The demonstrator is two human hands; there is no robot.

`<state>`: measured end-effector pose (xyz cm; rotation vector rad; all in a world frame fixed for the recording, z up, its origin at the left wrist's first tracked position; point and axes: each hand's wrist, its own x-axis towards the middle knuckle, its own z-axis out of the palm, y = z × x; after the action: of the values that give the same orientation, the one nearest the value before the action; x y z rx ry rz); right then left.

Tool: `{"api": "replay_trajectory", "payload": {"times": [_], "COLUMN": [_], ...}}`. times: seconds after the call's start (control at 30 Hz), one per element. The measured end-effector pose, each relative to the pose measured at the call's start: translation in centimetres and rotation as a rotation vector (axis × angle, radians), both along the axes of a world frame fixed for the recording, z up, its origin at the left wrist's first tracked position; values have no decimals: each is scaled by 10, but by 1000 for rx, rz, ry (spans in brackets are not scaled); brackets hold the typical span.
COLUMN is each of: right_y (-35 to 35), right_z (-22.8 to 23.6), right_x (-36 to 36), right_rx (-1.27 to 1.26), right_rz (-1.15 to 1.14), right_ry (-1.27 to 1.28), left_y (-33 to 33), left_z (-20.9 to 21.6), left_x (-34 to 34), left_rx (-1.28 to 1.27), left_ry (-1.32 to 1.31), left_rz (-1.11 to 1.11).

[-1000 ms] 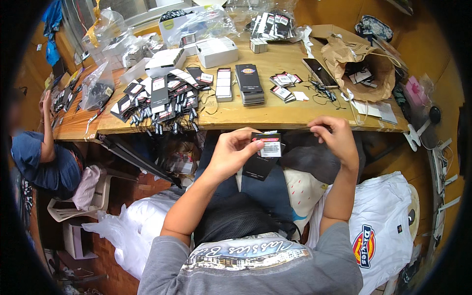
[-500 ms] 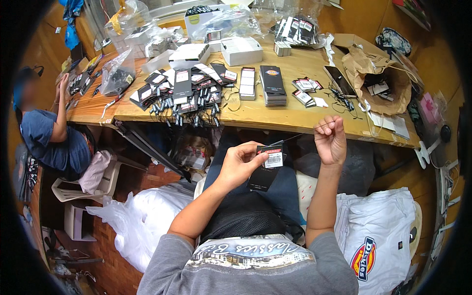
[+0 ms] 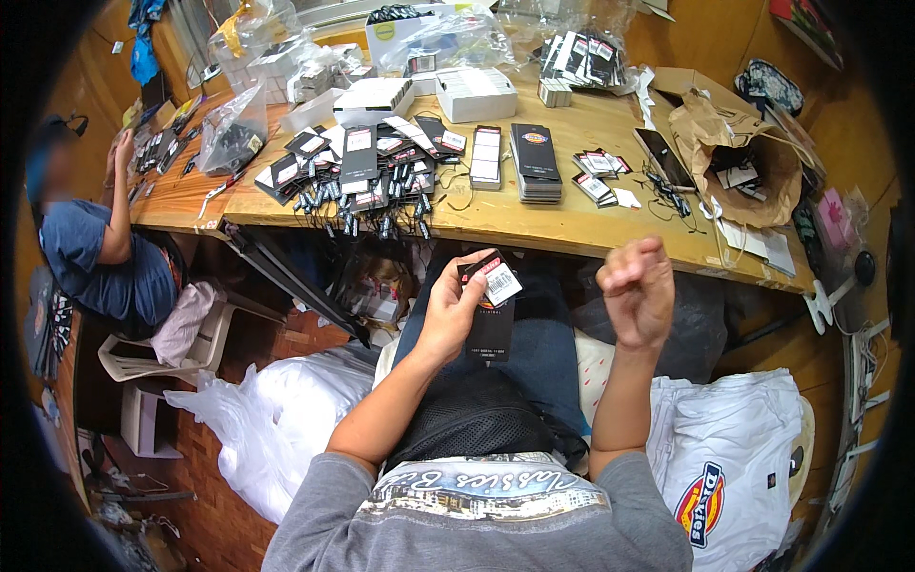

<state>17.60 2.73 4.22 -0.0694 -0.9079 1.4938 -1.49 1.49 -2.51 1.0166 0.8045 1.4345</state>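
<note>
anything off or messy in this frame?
Mostly clutter. The black tags lie in a loose heap, strings hanging over the table edge. The brown paper bag is torn open. The left hand holds tags.

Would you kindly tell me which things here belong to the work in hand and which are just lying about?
In hand:
- left hand holding black hang tags
- right hand, closed, apart from them
- heap of black tags with strings
- stack of black tags

Lying about:
- brown paper bag
- white boxes
- phone
- white plastic chair
- folded white shirt
</note>
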Motion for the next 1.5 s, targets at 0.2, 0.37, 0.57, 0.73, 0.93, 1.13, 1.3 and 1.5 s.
{"api": "replay_trajectory", "payload": {"times": [0.2, 0.37, 0.57, 0.73, 0.93, 1.13, 1.3, 1.5], "right_y": [-11, -15, -10, -11, -15, -16, -17, -20], "right_z": [-14, -22, -23, -26, -24, -15, -7, -19], "right_x": [-37, -53, -48, -46, -47, -46, -42, -49], "right_rx": [60, -64, 191, 212, 169, 138, 256, 357], "right_rz": [-310, -374, -617, -636, -578, -539, -581, -740], "right_ry": [-819, -780, -949, -960, -1032, -1146, -1273, -1175], "left_y": [-3, -5, -10, -10, -13, -10, -9, -12], "left_z": [13, 18, 29, 30, 37, 36, 34, 34], "left_x": [8, 8, 7, 5, 6, 3, -7, -3], "left_rx": [132, 191, 245, 335, 432, 675, 905, 692], "left_ry": [19, 317, 428, 547, 633, 755, 1055, 771], "left_rz": [58, 315, 343, 388, 419, 449, 413, 338]}}
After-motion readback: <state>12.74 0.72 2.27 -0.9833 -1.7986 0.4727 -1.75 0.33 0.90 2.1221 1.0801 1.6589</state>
